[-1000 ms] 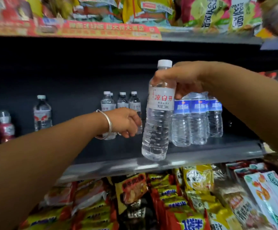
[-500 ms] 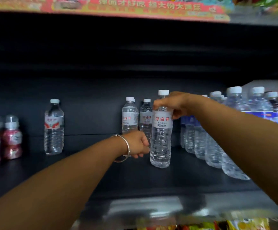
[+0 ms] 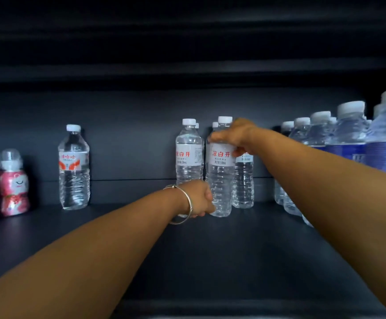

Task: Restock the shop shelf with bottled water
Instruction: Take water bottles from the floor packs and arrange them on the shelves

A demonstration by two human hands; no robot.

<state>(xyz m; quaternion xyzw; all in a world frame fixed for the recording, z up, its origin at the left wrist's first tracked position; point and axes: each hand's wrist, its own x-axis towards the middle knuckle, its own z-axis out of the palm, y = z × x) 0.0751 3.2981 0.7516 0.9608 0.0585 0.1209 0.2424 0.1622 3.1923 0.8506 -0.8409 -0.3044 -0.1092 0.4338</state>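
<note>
My right hand (image 3: 238, 137) grips the shoulder of a clear water bottle (image 3: 220, 180) with a white cap and a white label with red characters. The bottle stands upright on the dark shelf (image 3: 233, 261), near the back. Just left of it is a matching bottle (image 3: 188, 155). My left hand (image 3: 197, 199), with a silver bangle on the wrist, curls round that bottle's foot and hides its base. Its knuckles touch the bottle in my right hand. Another matching bottle (image 3: 243, 183) stands behind and to the right.
A lone water bottle with an orange-red label (image 3: 73, 166) stands further left. Small pink bottles (image 3: 13, 183) fill the far left. A row of blue-labelled water bottles (image 3: 348, 143) runs along the right side towards me. Bare shelf lies between my forearms.
My right hand has carried the bottle from in front of the shelf edge deep into the shelf and set it beside the others. My view has moved in closer. The left hand stays at the bottles' base.
</note>
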